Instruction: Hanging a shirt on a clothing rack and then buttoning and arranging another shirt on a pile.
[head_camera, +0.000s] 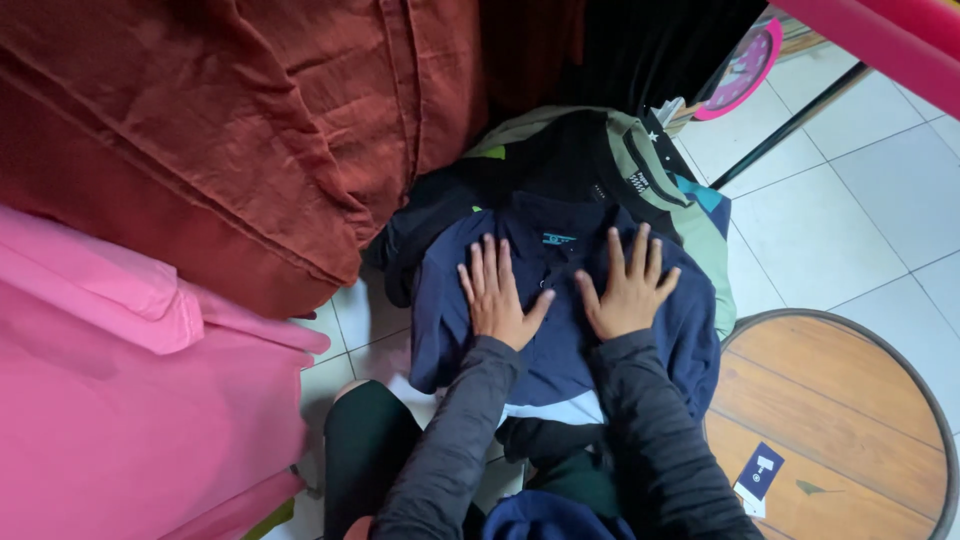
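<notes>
Rust-red cloth (230, 130) and pink bedding (130, 400) hang over the tiled floor (850, 200). A navy shirt (560, 330) tops the clothes pile (600, 160) on the floor, beside a round wooden stool (830, 420). Left hand (497, 295) and right hand (628, 288) lie flat on the shirt, fingers spread, holding nothing. Uneven pressure could probably shift the pile.

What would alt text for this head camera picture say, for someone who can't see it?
Seen from above, a person's left hand and right hand press flat, fingers spread, on a navy shirt topping a pile of dark and green clothes on a white tiled floor. Rust-red fabric and pink bedding lie left, a round wooden table right.
</notes>
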